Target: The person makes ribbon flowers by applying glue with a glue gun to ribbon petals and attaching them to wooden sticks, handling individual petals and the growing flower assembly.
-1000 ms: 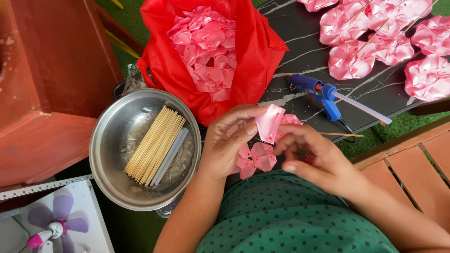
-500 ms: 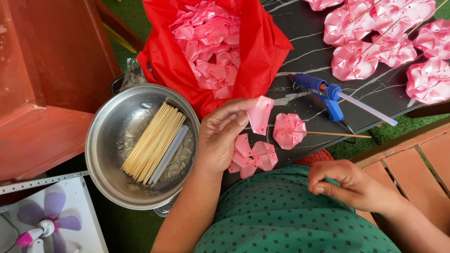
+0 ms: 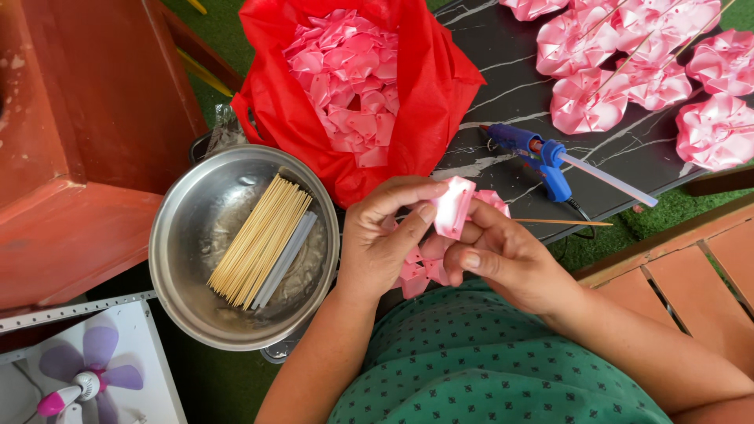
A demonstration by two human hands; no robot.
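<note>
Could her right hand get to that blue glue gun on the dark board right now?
Probably yes. The blue glue gun lies in the open on the dark marbled board, just beyond the right hand, with nothing between them. But that hand is busy with pink ribbon petals alongside the left hand.

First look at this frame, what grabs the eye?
The red bag at top centre, stuffed with pink folded petals. Below it, the left hand and right hand meet on one pink petal piece. At left, a steel bowl holds wooden skewers; finished pink flowers lie top right.
</note>
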